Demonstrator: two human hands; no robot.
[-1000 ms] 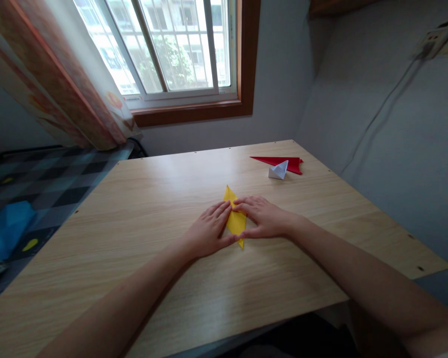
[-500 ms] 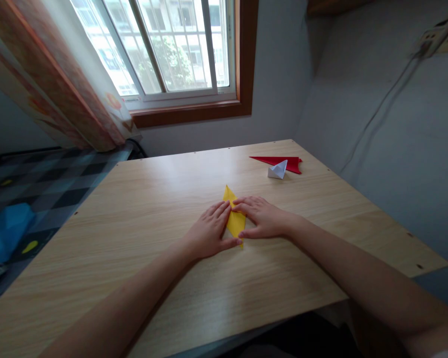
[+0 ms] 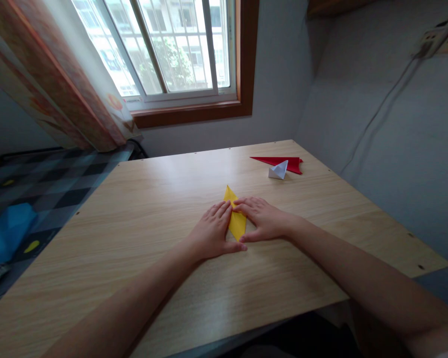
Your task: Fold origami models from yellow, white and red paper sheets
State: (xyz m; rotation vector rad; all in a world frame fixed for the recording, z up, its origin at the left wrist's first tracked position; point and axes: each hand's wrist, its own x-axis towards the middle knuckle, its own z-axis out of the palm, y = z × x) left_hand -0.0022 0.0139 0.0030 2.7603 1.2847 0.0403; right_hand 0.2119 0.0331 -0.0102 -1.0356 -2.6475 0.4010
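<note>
From my end I am looking down along two bare forearms (image 3: 134,293) that are entering from the bottom corners and slanting inward over a pale wood-grain table (image 3: 153,186). I am resting the left hand (image 3: 213,231) palm down, fingers lying close together on the left side of a folded yellow paper (image 3: 238,226), its thumb stretching out straight across the paper's lower end. I am setting the right hand (image 3: 263,219) on the opposite side, loosely curved, its fingertips touching the upper part of the paper and its thumb spreading wide toward the lower right edge. Both hands are staying unclenched and pressing on the paper; whether the thumbs are touching each other, I cannot tell. The paper is lying on the table between the hands, its narrow upper point facing the window side. Off to the left, a blue object (image 3: 7,231) is lying on a dark checked cloth (image 3: 59,174). Beyond the right hand, a small white folded paper (image 3: 279,170) is sitting just in front of a pointed red folded paper (image 3: 294,165), partly covering it. Farther back, a curtain (image 3: 56,64) is hanging beside a bright window (image 3: 171,49).
</note>
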